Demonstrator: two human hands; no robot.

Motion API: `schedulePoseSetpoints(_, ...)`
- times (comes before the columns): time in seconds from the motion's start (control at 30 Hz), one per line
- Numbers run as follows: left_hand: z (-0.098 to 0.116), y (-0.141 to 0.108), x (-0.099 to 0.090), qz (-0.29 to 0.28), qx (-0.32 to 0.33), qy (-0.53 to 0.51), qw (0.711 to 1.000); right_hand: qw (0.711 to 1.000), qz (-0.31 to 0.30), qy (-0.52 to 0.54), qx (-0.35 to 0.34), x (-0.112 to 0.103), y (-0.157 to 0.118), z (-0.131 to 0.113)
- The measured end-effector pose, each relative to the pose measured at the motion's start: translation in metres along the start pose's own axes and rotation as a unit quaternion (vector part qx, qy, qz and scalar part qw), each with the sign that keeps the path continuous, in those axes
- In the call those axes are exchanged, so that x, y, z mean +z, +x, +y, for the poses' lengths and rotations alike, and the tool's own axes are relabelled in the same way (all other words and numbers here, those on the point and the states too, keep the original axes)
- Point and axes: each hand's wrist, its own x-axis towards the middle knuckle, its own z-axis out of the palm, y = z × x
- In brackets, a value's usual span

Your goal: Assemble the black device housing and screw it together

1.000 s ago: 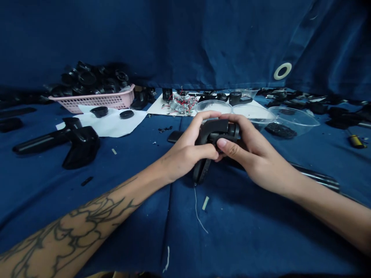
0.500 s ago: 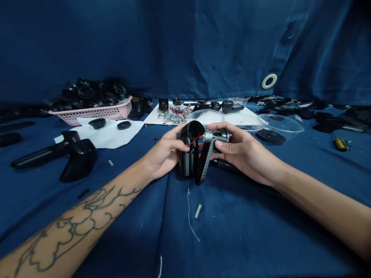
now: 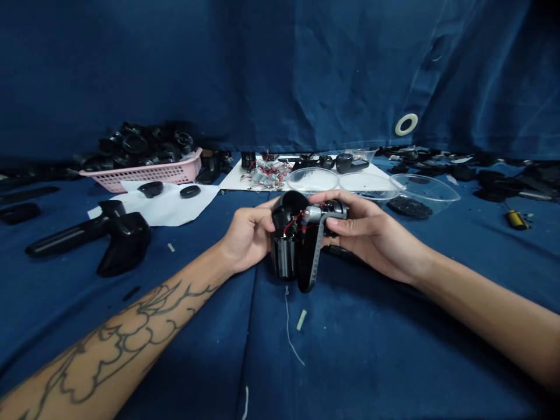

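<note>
My left hand (image 3: 252, 236) is closed round the side of a glossy black plastic housing (image 3: 286, 256), held upright above the blue cloth. My right hand (image 3: 367, 233) grips a black shell half (image 3: 311, 256) with a small silver motor (image 3: 315, 213) lying in its upper end. Thin red wires (image 3: 294, 221) run from the motor into the housing. The two black parts stand side by side, with a narrow gap at the top. Some right fingers are hidden behind the shell half.
Left are a pink basket (image 3: 144, 177) of black parts, white paper (image 3: 175, 213) with round black pieces, and a black handled casing (image 3: 125, 245). Behind lie wired motors (image 3: 266, 175) and clear plastic lids (image 3: 315, 177). A yellow-handled tool (image 3: 516, 220) lies right.
Both parts have dropped slightly in view. My left thumb has drawn back from the wires to the housing's edge. The right hand keeps its grip.
</note>
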Motion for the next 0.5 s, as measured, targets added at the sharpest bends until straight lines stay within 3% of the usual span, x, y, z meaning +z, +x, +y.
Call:
schedulePoseSetpoints(0.23, 0.006, -0.001, 0.008, 0.025, -0.039, -0.046, 0.998, 0.999, 0.013, -0.037, -0.022, -0.001, 0.0, 0.004)
schedulePoseSetpoints(0.5, 0.009, -0.007, 0.024, 0.001, -0.026, -0.048, 0.998, 0.98, 0.057, -0.16, -0.102, 0.005, -0.002, 0.008)
